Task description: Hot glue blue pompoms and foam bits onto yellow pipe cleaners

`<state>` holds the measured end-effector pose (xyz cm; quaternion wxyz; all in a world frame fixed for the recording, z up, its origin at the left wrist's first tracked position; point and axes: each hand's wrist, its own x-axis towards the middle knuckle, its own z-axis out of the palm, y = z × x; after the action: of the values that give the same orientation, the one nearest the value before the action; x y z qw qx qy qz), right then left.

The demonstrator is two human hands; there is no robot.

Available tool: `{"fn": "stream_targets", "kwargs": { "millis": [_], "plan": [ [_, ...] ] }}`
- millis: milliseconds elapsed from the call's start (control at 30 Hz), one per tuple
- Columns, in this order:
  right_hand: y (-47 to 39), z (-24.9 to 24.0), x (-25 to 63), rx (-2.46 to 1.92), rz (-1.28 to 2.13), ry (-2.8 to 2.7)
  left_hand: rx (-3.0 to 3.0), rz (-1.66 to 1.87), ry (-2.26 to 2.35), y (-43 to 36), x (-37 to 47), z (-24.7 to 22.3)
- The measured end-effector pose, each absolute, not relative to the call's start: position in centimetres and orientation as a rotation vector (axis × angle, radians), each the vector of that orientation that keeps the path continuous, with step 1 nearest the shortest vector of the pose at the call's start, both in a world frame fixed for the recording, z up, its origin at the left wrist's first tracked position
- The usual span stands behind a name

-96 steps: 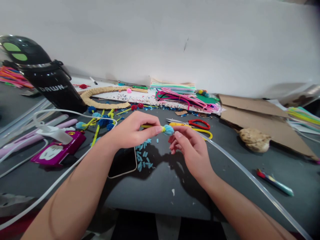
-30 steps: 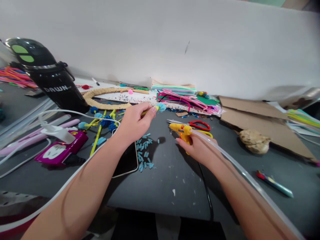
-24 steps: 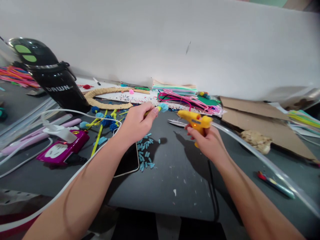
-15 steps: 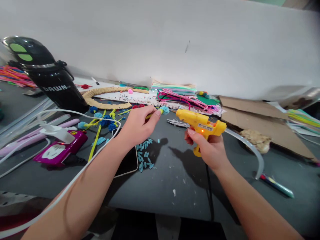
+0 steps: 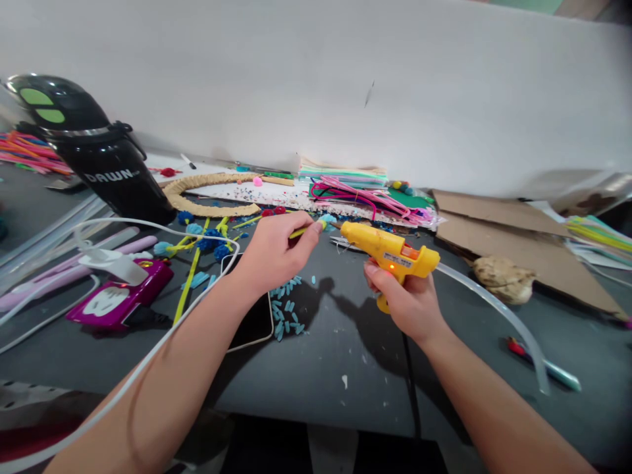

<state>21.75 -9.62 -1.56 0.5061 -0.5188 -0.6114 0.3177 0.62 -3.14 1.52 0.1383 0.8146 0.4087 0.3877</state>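
My left hand (image 5: 281,250) pinches a yellow-green pipe cleaner stem (image 5: 299,232) topped by a light blue fuzzy flower head (image 5: 327,222). Wrapped around the handle of a yellow hot glue gun (image 5: 390,247) is my right hand (image 5: 407,293). The gun's nozzle points left and is right beside the blue flower head; I cannot tell if they touch. An orange light glows on the gun, and a clear glue stick (image 5: 498,309) curves out of its back. Partly behind the gun lie small scissors (image 5: 345,243). Small light blue pieces (image 5: 286,306) are scattered below my left hand.
A phone (image 5: 254,322) lies under my left forearm, with a white cable crossing over that arm. Finished blue pompom flowers (image 5: 212,243), a black bottle (image 5: 103,158) and a purple power adapter (image 5: 118,296) stand left. Cardboard (image 5: 513,243) lies right; pink pipe cleaners (image 5: 365,197) lie behind.
My right hand has brought the glue gun left, its nozzle now at the blue flower head. The glue stick's tail has swung right and down. My left hand has barely moved.
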Motion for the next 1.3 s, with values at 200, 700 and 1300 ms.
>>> {"fn": "stream_targets", "kwargs": {
  "millis": [200,700,1300],
  "plan": [
    [-9.73,-1.41,21.92,-1.276,0.712,-1.537,2.365,1.14,1.169,-3.08,0.64,1.51],
    [-9.99,-1.12,21.91,-1.312,0.651,-1.601,2.372,1.175,1.168,-2.99,0.66,1.37],
    [-10.05,-1.15,21.88,-1.31,0.653,-1.604,2.384,1.162,1.19,-2.93,0.59,1.36]
  ]
}}
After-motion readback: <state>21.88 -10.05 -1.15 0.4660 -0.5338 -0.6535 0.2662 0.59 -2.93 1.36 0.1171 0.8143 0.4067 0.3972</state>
